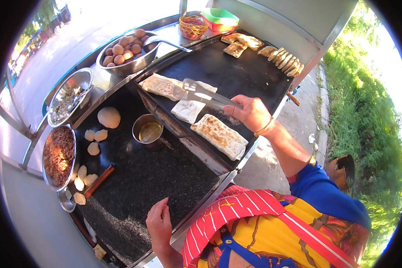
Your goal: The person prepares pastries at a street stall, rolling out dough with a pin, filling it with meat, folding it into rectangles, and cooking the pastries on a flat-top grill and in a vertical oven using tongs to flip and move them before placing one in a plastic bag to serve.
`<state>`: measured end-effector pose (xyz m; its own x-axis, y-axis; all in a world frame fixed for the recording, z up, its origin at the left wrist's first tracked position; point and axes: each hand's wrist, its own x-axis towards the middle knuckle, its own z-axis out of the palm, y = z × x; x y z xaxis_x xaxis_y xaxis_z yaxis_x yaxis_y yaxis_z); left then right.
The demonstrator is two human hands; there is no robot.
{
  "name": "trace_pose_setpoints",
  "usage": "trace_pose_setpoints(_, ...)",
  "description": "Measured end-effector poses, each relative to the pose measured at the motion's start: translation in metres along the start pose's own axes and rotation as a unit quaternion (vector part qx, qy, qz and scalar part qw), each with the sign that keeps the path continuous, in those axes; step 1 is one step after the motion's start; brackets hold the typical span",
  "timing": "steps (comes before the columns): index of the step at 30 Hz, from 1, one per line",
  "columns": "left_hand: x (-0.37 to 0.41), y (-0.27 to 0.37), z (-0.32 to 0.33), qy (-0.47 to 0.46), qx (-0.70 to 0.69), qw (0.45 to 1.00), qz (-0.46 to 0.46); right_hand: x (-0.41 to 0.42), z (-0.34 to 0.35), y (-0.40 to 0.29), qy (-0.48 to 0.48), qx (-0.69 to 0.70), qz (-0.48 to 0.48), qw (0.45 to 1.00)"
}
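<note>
My right hand grips a pair of metal tongs, whose broad ends lie over the filled flatbreads on the black griddle. Beneath and beside the tongs are a browned flatbread and a pale one. Nearer my body lies a browned rectangular flatbread. My left hand is empty, fingers slightly curled, over the near edge of the dark worktop. A metal cup of oil, several dough pieces and a wooden rolling stick rest on this worktop.
Along the far left side stand a bowl of minced filling, a bowl of chopped filling and a steel bowl of brown eggs. A wicker basket and plastic baskets are at the back. Small browned breads line the griddle's far corner.
</note>
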<state>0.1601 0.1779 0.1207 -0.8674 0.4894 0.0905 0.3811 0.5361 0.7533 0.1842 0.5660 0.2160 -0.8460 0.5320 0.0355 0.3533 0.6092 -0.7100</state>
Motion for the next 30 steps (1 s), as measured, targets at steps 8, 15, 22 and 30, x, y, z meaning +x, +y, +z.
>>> trace_pose_setpoints(8, 0.002, 0.012, 0.019, 0.032, 0.011, 0.999, 0.031, 0.006, -0.069, 0.064, 0.147, -0.004, 0.102, 0.984)
trace_pose_setpoints(15, -0.007, 0.069, 0.105, -0.130, -0.073, 0.987, -0.055, 0.027, -0.117, 0.178, 0.189, 0.173, 0.011, 0.967)
trace_pose_setpoints(22, -0.012, 0.129, 0.315, -0.256, -0.032, 0.966, -0.014, 0.018, -0.161, 0.244, -0.036, 0.258, -0.035, 0.965)
trace_pose_setpoints(30, 0.028, 0.248, 0.460, -0.048, -0.499, 0.782, -0.370, 0.038, -0.163, 0.387, -0.203, 0.355, -0.042, 0.912)
